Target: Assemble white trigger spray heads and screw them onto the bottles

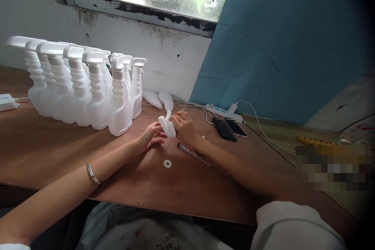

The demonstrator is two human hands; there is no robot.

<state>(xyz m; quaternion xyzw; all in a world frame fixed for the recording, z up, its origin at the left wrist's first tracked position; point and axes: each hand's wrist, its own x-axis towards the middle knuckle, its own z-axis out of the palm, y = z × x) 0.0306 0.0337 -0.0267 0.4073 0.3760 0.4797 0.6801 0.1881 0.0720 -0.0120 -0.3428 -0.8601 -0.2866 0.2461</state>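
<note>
Both hands meet at a white trigger spray head (168, 128) held above the brown table. My right hand (184, 127) is closed around its right side, with the fingers curled over the far part. My left hand (150, 136) pinches it from the left, the lower fingers loosely bent below. A flat white ring washer (165, 164) lies on the table just in front of the hands. Beside my right wrist rests a thin screwdriver (187, 150) with a clear handle, partly behind the forearm.
Several white spray bottles (120, 113) with heads on stand close together at the left. Two white bottles (166, 100) without heads lie near the wall. Phones (225, 129), a power strip (222, 113) and white cables are at the right. A white adapter (8, 102) sits far left.
</note>
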